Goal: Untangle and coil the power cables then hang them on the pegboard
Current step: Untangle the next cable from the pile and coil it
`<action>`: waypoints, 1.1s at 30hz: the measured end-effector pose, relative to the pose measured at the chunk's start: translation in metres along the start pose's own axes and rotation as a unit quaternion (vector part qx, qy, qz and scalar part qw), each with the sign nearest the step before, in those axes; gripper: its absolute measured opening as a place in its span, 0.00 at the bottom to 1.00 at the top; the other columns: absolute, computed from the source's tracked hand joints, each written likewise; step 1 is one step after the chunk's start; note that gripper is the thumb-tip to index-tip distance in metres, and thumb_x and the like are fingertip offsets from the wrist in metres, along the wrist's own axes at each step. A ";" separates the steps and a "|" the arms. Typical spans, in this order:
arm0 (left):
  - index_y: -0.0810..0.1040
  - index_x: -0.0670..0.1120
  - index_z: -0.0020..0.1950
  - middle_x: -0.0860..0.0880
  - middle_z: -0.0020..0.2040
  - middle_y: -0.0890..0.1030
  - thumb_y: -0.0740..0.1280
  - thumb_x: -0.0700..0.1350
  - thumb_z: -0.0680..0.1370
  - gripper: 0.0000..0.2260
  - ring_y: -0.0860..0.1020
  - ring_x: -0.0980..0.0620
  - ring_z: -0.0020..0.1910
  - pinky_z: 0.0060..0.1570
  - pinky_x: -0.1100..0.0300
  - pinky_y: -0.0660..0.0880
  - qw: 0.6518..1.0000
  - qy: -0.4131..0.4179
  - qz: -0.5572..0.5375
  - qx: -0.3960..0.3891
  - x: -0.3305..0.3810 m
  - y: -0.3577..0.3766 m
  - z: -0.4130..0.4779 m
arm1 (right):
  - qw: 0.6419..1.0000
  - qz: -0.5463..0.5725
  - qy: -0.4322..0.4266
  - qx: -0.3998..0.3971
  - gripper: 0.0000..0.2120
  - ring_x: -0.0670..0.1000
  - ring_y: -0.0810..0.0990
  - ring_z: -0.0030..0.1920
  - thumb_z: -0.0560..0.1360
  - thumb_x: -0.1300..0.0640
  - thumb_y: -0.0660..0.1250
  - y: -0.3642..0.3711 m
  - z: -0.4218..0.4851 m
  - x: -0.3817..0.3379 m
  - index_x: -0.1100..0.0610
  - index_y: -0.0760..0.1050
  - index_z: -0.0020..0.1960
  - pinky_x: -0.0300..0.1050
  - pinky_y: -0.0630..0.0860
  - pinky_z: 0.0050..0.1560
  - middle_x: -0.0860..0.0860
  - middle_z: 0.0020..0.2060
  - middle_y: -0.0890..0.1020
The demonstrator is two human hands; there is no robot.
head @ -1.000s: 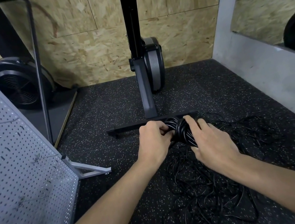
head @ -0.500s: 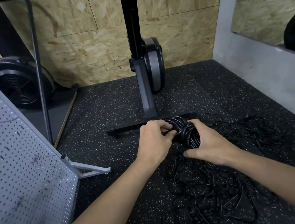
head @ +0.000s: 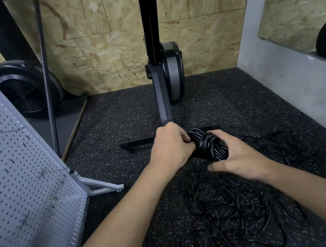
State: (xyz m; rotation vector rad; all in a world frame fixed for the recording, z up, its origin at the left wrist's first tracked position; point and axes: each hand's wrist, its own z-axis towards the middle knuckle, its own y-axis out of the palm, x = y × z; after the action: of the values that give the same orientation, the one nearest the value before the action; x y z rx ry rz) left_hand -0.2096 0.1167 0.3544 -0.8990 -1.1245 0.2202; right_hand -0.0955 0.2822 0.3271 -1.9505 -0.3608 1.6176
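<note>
A tight bundle of coiled black power cable (head: pixel 208 144) is held between both hands above the floor. My left hand (head: pixel 170 146) grips its left end with curled fingers. My right hand (head: pixel 235 158) cups the bundle from the right, thumb stretched under it. Below the hands a loose tangle of thin black cable (head: pixel 238 208) spreads over the speckled floor. The grey pegboard (head: pixel 13 171) leans at the left edge, with several wire hooks on it.
A black exercise machine post and crossbar foot (head: pixel 162 101) stand just beyond the hands. A black fan wheel (head: pixel 25 91) sits at the back left. A concrete ledge (head: pixel 303 85) runs along the right. The pegboard's metal foot (head: pixel 101 186) juts onto the floor.
My right hand has slid down and round the right side of the bundle, its thumb now underneath. The left hand has kept its grip and the bundle has turned a little.
</note>
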 end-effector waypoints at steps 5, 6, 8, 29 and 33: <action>0.88 0.47 0.51 0.52 0.44 0.87 0.78 0.45 0.76 0.05 0.84 0.59 0.42 0.50 0.60 0.83 0.998 0.042 -0.023 -0.049 -0.015 0.003 -0.006 | 0.999 0.022 0.023 -0.029 0.43 0.35 0.77 0.61 0.64 0.52 0.86 -0.003 -0.005 -0.004 0.45 0.68 0.73 0.32 0.71 0.61 0.39 0.62 0.79; 0.88 0.46 0.51 0.52 0.43 0.86 0.79 0.45 0.76 0.06 0.84 0.59 0.42 0.49 0.61 0.83 0.998 0.040 -0.027 -0.044 -0.016 0.004 -0.007 | 0.999 0.031 0.024 -0.026 0.43 0.35 0.78 0.59 0.65 0.54 0.85 -0.002 -0.004 -0.004 0.45 0.68 0.74 0.31 0.73 0.60 0.40 0.61 0.80; 0.88 0.45 0.49 0.51 0.41 0.86 0.79 0.45 0.75 0.06 0.84 0.58 0.40 0.47 0.61 0.83 0.998 0.030 -0.043 -0.025 -0.018 0.006 -0.006 | 0.999 0.041 0.021 -0.021 0.42 0.32 0.78 0.58 0.67 0.60 0.83 0.004 -0.003 -0.003 0.45 0.67 0.75 0.26 0.72 0.56 0.40 0.61 0.80; 0.87 0.45 0.42 0.55 0.37 0.85 0.77 0.41 0.76 0.03 0.82 0.61 0.36 0.42 0.61 0.81 0.991 0.021 -0.106 0.081 -0.017 0.029 -0.012 | 0.994 -0.079 -0.028 0.074 0.43 0.47 0.67 0.67 0.69 0.62 0.76 0.013 -0.004 -0.005 0.46 0.63 0.79 0.45 0.68 0.68 0.31 0.57 0.68; 0.87 0.45 0.43 0.55 0.37 0.85 0.76 0.41 0.77 0.03 0.83 0.60 0.37 0.44 0.60 0.81 0.987 0.005 -0.123 0.102 -0.014 0.038 -0.013 | 0.992 -0.092 -0.029 0.078 0.44 0.49 0.65 0.69 0.69 0.60 0.76 0.014 -0.005 -0.008 0.48 0.62 0.80 0.45 0.67 0.67 0.39 0.63 0.71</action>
State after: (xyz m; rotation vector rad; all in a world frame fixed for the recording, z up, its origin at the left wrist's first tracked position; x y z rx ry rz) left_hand -0.1945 0.1264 0.3165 -0.5723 -1.1699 0.1247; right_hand -0.0950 0.2654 0.3260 -1.7037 -0.4115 1.5384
